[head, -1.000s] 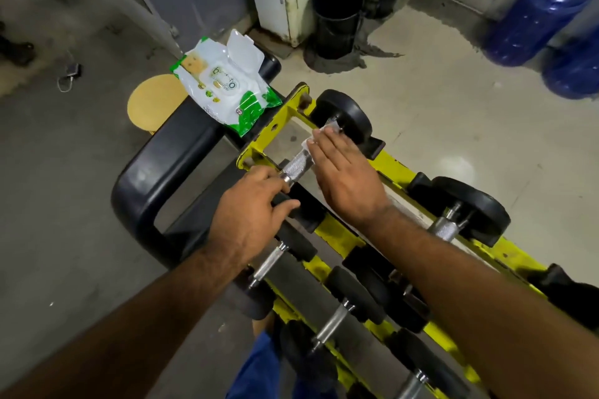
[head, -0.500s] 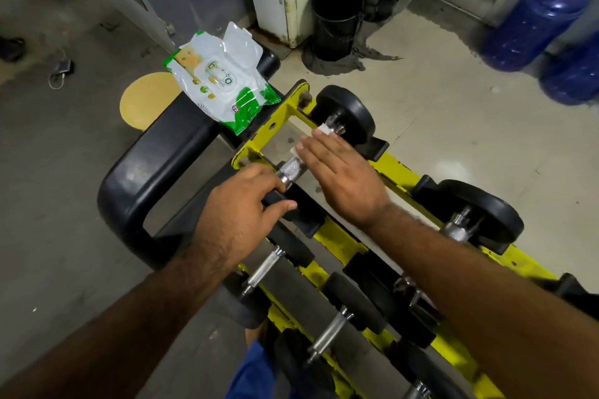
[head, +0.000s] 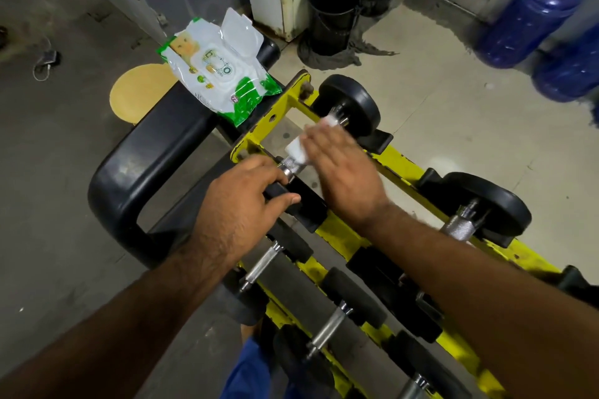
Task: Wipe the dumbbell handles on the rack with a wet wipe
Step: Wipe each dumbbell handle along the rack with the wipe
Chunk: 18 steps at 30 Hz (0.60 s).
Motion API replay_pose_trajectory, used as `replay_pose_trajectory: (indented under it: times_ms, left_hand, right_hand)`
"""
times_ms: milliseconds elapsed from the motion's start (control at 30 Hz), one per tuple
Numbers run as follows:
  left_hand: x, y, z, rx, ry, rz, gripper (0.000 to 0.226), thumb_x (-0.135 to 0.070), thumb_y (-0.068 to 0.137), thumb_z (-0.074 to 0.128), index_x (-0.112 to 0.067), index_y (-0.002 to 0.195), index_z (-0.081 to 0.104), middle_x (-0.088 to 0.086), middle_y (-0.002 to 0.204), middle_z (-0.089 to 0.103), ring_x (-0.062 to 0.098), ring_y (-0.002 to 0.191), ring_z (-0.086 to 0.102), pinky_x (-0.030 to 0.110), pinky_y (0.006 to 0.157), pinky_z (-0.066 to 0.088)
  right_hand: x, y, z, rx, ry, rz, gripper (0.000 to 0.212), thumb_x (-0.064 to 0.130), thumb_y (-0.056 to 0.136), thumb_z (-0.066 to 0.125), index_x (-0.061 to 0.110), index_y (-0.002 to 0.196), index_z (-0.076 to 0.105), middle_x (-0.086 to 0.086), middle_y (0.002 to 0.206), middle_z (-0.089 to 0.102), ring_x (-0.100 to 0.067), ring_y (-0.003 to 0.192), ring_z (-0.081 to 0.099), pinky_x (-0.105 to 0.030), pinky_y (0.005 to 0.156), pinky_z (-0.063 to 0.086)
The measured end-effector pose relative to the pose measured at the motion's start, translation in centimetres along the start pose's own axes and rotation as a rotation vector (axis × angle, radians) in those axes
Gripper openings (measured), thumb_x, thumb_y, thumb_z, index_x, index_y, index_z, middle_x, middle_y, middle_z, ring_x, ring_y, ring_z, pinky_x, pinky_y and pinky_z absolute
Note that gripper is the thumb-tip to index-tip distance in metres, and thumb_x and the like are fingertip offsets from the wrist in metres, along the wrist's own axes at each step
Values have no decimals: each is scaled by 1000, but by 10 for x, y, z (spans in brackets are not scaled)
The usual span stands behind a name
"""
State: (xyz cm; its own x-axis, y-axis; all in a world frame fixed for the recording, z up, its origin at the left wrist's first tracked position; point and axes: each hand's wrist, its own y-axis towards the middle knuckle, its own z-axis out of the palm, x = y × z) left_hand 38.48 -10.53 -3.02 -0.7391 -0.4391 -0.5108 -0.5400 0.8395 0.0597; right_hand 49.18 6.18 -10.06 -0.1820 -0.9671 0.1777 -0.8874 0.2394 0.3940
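Observation:
A yellow rack (head: 397,168) carries several black dumbbells with knurled steel handles. My right hand (head: 343,168) lies flat, fingers straight, pressing a white wet wipe (head: 297,149) onto the handle (head: 291,166) of the farthest dumbbell. Its far weight (head: 351,104) shows beyond my fingers. My left hand (head: 240,207) grips the near black weight (head: 301,201) of that same dumbbell, fingers and thumb curled round it. My right hand is motion-blurred.
An open green-and-white wipe pack (head: 217,68) lies on a black padded bench (head: 146,165) left of the rack. Two black buckets (head: 332,13) stand by the wall, with blue water jugs (head: 525,13) at the right. More dumbbells (head: 327,330) fill the rack's near rows.
My right hand slid the wipe along the handle toward the near end and back. My left hand kept its grip on the near weight. The camera shifted slightly.

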Motion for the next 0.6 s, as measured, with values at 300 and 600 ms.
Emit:
replay_pose_trajectory:
  times_ms: [300,600]
  left_hand:
    - [-4,-1,-1,-18,-19,-8,26,-42,75,81,-22,89,71,-12,98,63,6,85,58,25,70,48]
    - [-2,-2,2,-2,-4,-21,28,-44,76,80,-22,92,72,-14,103,63,-2,86,51,8,67,33]
  right_hand:
    - [7,-2,-7,75,47,-126,54,29,96,55,13,147,46,-15,147,49,-33,142,39,-49,119,27]
    - [-19,8,-13,-40,29,-65,51,-6,79,70,5,128,64,-14,132,64,-30,125,59,-48,104,48]
